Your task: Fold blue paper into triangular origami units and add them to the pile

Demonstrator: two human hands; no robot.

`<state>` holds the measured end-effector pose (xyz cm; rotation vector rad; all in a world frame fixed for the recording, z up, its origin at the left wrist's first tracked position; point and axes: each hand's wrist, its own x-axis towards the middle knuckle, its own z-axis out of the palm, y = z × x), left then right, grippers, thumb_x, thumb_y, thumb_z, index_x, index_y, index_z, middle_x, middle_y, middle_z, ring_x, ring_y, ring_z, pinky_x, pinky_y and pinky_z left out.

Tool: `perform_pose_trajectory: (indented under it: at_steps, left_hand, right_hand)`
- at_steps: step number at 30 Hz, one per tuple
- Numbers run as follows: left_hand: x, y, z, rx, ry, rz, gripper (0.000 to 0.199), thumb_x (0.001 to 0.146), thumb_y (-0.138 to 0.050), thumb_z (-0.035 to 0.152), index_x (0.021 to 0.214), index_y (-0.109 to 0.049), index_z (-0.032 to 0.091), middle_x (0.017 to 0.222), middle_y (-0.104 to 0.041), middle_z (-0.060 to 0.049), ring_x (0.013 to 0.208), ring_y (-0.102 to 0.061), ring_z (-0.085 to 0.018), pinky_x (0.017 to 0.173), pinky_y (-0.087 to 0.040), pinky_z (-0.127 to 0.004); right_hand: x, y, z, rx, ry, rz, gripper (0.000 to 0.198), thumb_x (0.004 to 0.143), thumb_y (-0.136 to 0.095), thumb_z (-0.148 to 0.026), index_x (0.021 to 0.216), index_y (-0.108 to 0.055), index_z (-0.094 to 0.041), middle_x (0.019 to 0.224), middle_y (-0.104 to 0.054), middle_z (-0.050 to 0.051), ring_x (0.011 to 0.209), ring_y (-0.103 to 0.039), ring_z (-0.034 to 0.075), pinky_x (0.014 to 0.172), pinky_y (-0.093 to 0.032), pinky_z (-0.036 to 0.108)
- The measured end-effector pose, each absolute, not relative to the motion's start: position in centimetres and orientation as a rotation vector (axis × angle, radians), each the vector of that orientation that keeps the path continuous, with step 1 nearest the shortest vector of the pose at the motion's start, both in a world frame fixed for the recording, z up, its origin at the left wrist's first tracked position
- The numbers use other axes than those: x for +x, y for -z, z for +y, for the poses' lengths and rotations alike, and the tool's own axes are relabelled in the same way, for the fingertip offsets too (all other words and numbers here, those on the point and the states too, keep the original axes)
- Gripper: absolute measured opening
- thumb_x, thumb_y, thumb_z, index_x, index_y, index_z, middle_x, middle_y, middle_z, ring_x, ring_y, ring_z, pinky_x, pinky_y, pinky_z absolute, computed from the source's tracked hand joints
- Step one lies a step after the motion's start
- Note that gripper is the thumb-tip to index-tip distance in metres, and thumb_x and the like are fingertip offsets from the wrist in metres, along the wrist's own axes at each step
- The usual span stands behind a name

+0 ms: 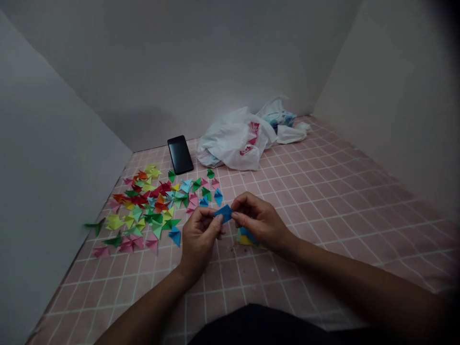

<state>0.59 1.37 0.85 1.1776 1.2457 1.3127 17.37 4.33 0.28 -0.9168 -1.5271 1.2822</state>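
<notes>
A small piece of folded blue origami paper (224, 212) is held up between both hands above the pink checked cloth. My left hand (201, 235) pinches its left side between thumb and fingers. From the other side, my right hand (260, 220) grips the right end with thumb and forefinger. Under my right hand lie blue and yellow paper squares (246, 238), partly hidden by it. Left of my hands spreads a pile of folded paper pieces (154, 218) in red, green, yellow, pink, orange and blue. One blue folded piece (174, 235) rests close to my left wrist.
A black phone (180, 155) leans by the back wall, behind the paper pieces. Right of it sits a crumpled white plastic bag (233, 139) with red print, beside a blue patterned bundle (278, 119). Pale walls stand at the left, back and right of the checked cloth (345, 191).
</notes>
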Motion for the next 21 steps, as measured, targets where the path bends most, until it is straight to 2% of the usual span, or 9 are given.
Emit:
perform_pose_trajectory:
  at_steps: [8, 15, 21]
  left_hand:
    - [0.59, -0.91, 1.33, 1.19, -1.318, 1.249, 0.013, 0.081, -0.072, 0.026, 0.079, -0.062, 0.018, 0.06, -0.065, 0.003, 0.053, -0.063, -0.01, 0.054, -0.052, -0.02]
    - [0.6, -0.7, 1.42, 1.138, -1.326, 1.209, 0.016, 0.08, -0.073, 0.025, 0.082, -0.059, 0.018, 0.063, -0.065, 0.004, 0.053, -0.065, -0.01, 0.054, -0.055, -0.02]
    - [0.67, -0.74, 1.31, 1.166, -1.376, 1.146, 0.027, 0.081, -0.074, 0.022, 0.106, -0.064, 0.021, 0.082, -0.069, 0.002, 0.059, -0.068, -0.01, 0.058, -0.059, -0.023]
  right_hand:
    - [17.33, -0.42, 4.42, -0.928, -1.29, -1.52, 0.009, 0.084, -0.064, -0.025, 0.089, -0.059, -0.02, 0.069, -0.057, -0.003, 0.06, -0.055, 0.012, 0.058, -0.043, 0.027]
    - [17.48, -0.77, 4.19, -0.931, -1.187, -1.617, 0.001, 0.084, -0.062, -0.02, 0.084, -0.062, -0.02, 0.073, -0.058, -0.001, 0.065, -0.053, 0.012, 0.06, -0.043, 0.027]
    - [17.48, -0.63, 4.3, -0.912, -1.296, -1.522, 0.003, 0.084, -0.062, -0.022, 0.085, -0.06, -0.02, 0.072, -0.058, -0.002, 0.06, -0.055, 0.011, 0.057, -0.045, 0.025]
